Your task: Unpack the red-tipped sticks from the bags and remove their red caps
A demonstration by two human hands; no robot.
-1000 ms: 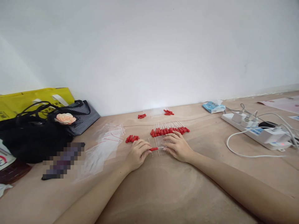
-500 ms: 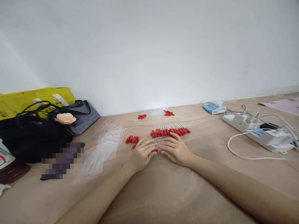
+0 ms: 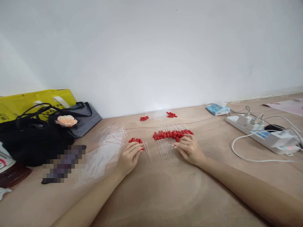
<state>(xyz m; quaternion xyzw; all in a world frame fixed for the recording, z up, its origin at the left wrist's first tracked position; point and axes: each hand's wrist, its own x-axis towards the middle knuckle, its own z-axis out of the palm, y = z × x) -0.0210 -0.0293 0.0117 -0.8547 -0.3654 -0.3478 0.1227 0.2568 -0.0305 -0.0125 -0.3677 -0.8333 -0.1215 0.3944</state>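
My left hand (image 3: 129,157) is closed, with a red rubber bulb (image 3: 142,148) at its fingertips. It lies over a small pile of red bulbs (image 3: 134,140), which it partly hides. A couple of thin clear tubes (image 3: 148,152) lie just right of its fingers. My right hand (image 3: 190,148) pinches a thin clear tube (image 3: 171,145), its tip pointing left; the rest is hidden by the fingers. Under that tip, several bare clear tubes (image 3: 164,149) lie side by side. Above them runs a row of red-bulbed droppers (image 3: 165,134), and my right fingers overlap its right end.
Clear zip bags (image 3: 104,154) spread out on the left, near a black bag (image 3: 30,142) and a striped bag (image 3: 86,121). By the wall lie more red bulbs (image 3: 171,114) and a clear bag (image 3: 160,115). A power strip (image 3: 265,135) with cables and a tissue pack (image 3: 217,109) stand right.
My hands have drawn apart. The left has moved left to the pile of red bulbs, the right slightly right. The bare tubes between them now show more fully.
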